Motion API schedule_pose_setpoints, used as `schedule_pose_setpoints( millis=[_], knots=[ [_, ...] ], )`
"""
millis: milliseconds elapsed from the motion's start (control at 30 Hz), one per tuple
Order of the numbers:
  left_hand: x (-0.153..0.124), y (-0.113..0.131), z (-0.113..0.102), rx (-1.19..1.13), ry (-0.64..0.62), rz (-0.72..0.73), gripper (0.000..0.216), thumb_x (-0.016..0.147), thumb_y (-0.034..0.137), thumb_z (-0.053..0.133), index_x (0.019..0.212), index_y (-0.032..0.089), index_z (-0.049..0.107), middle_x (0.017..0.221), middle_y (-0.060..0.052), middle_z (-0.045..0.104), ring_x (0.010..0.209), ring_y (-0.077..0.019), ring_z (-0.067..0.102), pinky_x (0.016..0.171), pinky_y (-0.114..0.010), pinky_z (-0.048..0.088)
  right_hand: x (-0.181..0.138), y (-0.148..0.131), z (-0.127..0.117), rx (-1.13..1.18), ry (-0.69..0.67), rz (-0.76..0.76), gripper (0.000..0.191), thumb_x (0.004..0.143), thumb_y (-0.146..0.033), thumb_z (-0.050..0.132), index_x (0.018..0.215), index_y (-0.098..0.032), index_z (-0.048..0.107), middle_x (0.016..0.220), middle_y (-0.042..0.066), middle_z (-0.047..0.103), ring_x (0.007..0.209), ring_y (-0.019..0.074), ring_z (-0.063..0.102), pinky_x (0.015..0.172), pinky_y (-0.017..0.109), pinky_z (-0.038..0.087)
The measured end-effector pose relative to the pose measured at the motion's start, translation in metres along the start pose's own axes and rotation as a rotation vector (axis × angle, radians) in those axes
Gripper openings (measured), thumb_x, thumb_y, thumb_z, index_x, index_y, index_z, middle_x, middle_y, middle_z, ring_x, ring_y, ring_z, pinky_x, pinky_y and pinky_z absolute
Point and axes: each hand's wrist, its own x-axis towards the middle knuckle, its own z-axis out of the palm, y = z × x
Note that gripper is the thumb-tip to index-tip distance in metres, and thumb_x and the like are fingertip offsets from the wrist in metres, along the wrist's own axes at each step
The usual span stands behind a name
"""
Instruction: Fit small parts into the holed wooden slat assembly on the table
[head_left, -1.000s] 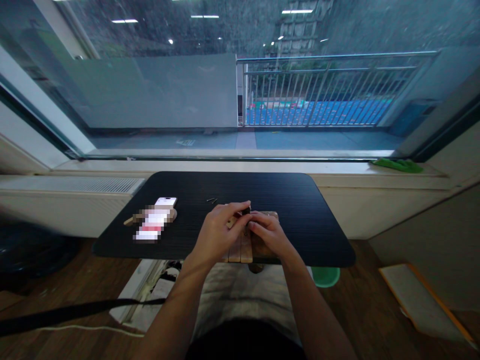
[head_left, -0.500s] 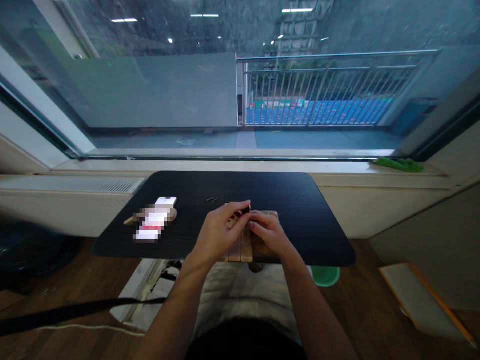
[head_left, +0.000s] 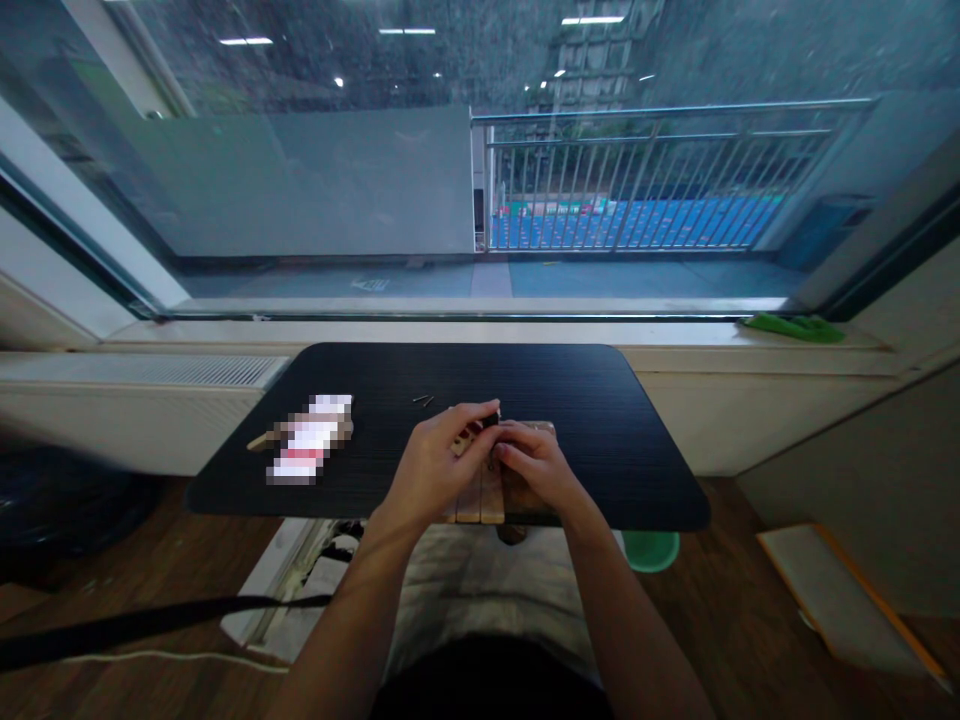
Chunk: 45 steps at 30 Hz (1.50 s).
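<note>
My left hand bends over a wooden piece with pale slats at the table's near edge. Its thumb and forefinger close on a small dark piece, whose kind I cannot make out. Close against it, my right hand is closed, its thumb and fingertips pressed together beside the left thumb. Whatever those fingertips hold is hidden. Under the right hand lies a darker brown wooden part. Beyond the hands, a few thin nails or screws lie on the black table.
A lit phone, blurred by pixels, lies on the table's left, with a wooden handle beside it. A green cloth rests on the windowsill. Below the table's right edge stands a green basin. A radiator is left.
</note>
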Motion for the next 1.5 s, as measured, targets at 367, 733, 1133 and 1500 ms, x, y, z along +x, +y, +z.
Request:
schedule_pose_setpoints(
  millis=[367,733,1133,1500],
  knots=[
    [0.0003,-0.0004,-0.0013,-0.006,0.003,0.009,0.025,0.089,0.022,0.067,0.113,0.018,0.072,0.097,-0.005,0.079,0.077,-0.0153,0.072,0.075,-0.027,0.059,0.0019,-0.0043,0.0009,-0.026,-0.016,-0.051,0.016,0.085,-0.025,0.067,0.097,-0.023,0.079,0.103,0.004,0.077,0.097,0.0193,0.07,0.088,0.032,0.054],
    [0.0,-0.0004,-0.0014,0.002,0.001,-0.006,0.025,0.089,0.023,0.067,0.113,0.018,0.073,0.098,-0.005,0.079,0.077,-0.0156,0.072,0.076,-0.027,0.059,0.002,-0.0021,0.002,-0.034,-0.005,-0.059,0.016,0.084,-0.026,0.067,0.094,-0.023,0.079,0.102,0.004,0.077,0.096,0.0201,0.07,0.086,0.033,0.055],
    [0.0012,0.0021,-0.0004,-0.001,-0.004,0.0,0.024,0.089,0.024,0.068,0.111,0.018,0.074,0.098,-0.007,0.079,0.08,-0.0177,0.073,0.078,-0.03,0.06,0.0032,-0.0056,0.003,-0.072,0.014,-0.044,0.016,0.086,-0.029,0.065,0.09,-0.024,0.079,0.097,0.003,0.077,0.09,0.0195,0.069,0.084,0.032,0.055],
    [0.0027,0.0019,-0.0001,-0.008,-0.002,0.013,0.02,0.089,0.023,0.069,0.107,0.017,0.074,0.095,-0.007,0.078,0.078,-0.017,0.072,0.076,-0.029,0.059,0.0019,-0.0051,0.0034,-0.09,0.029,-0.056,0.017,0.084,-0.027,0.064,0.091,-0.023,0.079,0.098,0.004,0.077,0.09,0.0191,0.069,0.082,0.031,0.055]
  ],
)
